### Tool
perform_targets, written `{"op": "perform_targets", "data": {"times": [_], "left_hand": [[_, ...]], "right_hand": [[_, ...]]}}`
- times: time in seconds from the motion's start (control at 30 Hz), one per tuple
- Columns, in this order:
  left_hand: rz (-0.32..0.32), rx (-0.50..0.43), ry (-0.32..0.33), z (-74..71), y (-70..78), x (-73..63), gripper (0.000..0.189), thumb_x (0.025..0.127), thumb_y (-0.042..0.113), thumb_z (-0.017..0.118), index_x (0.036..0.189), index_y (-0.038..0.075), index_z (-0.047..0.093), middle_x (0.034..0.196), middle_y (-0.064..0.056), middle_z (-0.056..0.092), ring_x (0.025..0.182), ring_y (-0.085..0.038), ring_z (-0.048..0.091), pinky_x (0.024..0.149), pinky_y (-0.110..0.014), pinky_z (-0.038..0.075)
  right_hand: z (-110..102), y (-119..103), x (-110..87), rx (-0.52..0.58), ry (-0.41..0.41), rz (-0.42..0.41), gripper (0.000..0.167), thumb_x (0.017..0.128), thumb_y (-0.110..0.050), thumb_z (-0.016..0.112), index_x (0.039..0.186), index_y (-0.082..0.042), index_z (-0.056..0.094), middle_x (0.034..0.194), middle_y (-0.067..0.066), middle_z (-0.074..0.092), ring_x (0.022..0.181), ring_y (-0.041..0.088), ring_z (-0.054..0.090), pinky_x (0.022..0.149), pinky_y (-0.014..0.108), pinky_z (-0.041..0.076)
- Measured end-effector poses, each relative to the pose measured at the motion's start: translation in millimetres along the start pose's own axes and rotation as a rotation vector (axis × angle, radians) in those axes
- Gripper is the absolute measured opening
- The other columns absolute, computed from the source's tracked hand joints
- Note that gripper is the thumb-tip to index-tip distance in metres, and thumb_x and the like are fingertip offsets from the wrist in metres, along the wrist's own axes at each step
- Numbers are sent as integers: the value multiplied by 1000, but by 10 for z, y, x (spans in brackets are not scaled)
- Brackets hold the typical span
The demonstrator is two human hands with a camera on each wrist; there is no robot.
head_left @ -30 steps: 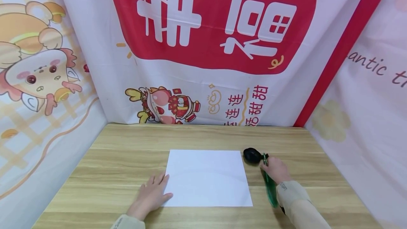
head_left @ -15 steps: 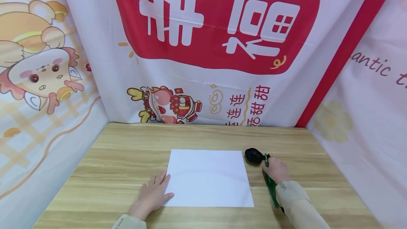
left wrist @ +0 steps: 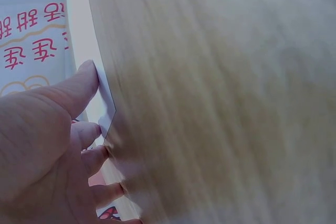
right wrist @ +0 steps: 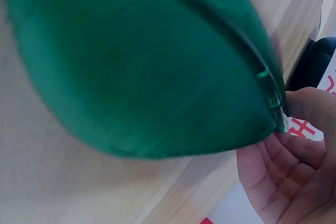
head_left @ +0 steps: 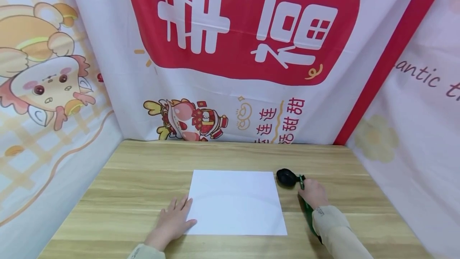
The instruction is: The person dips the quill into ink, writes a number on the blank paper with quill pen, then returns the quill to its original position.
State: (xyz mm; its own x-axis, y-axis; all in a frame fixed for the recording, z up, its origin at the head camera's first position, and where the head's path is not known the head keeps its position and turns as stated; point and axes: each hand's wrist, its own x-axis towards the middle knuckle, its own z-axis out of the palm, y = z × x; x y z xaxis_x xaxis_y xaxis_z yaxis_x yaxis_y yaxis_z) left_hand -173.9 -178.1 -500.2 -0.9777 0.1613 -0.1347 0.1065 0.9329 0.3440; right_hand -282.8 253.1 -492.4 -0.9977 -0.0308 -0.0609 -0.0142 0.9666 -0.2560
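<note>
A white sheet of paper [head_left: 235,203] lies flat on the wooden table. My left hand [head_left: 171,220] rests at its left edge, fingers extended and thumb over the near left corner. In the left wrist view, the fingertips line the paper's edge. To the right of the paper, my right hand [head_left: 313,193] pinches the tip of a green leaf-shaped piece [right wrist: 126,72] between thumb and fingers. A dark curved rib runs along it to a glossy green tip. Its kind cannot be told. Just left of the right hand sits a black rounded object [head_left: 286,177] with a short stub.
The light wooden table [head_left: 125,179] ends at a white cloth backdrop [head_left: 230,87] with red lettering. Printed cloth walls [head_left: 381,131] close in both sides. Beige sleeves [head_left: 332,220] cover the forearms.
The green piece has turned in the right hand, its near end shifting slightly right and showing narrower and darker. The left hand, paper and black object stay put; the head view shifts slightly.
</note>
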Motion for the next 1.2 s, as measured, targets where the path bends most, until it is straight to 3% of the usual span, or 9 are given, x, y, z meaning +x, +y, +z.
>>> {"op": "perform_targets", "data": {"times": [0.3,0.5,0.8,1.2], "left_hand": [[1,-12,12,-6,12,-17,67,87,40,59,138,2,39,145,-21,28,128,-52,18,92,-74,15],[-3,-10,10,-7,8,-30,67,87,40,59,138,2,39,145,-21,27,128,-51,17,92,-74,14],[2,-2,9,-5,16,-20,68,87,41,58,138,1,39,145,-21,27,128,-52,18,92,-74,15],[7,5,11,5,14,-15,68,87,41,58,138,1,39,144,-22,27,128,-52,17,91,-74,14]], "right_hand": [[-70,-6,-2,125,-17,79,20,79,-12,64,66,-6,52,59,3,48,51,16,46,46,27,38],[-110,-29,-4,150,38,74,6,78,-11,63,78,-5,61,68,3,57,56,17,48,50,31,40],[-130,-39,-9,171,113,59,32,80,-12,62,107,6,62,85,13,65,64,18,55,56,35,47],[-156,-49,-24,329,119,86,27,85,-16,62,103,4,60,79,8,61,65,18,56,56,32,48]]}}
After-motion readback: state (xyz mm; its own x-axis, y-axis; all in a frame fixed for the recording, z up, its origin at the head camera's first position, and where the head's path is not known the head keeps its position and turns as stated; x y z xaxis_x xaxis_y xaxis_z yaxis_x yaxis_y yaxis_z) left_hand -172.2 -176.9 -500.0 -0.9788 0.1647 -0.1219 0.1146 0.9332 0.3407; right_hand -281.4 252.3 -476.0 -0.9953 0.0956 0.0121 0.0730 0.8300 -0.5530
